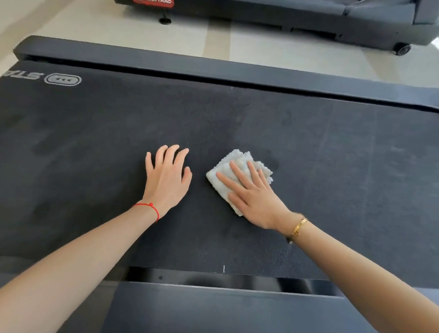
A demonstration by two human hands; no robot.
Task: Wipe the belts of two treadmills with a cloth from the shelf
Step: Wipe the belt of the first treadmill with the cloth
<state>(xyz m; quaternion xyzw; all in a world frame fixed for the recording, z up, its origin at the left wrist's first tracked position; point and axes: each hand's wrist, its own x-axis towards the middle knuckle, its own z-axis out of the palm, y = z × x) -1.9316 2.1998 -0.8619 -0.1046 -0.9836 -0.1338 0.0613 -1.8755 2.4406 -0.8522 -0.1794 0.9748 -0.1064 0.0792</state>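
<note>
My right hand point(252, 198) lies flat on the folded white cloth point(238, 174), fingers straight, pressing rather than clutching it, mid-belt point(339, 159). My left hand point(166, 179) rests spread and empty just beside. I'd keep even pressure and overlapping strokes. The second treadmill point(270, 15) waits beyond.

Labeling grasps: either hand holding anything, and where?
No grip. Right hand presses flat on the folded cloth's top; left hand rests bare on the belt.
</note>
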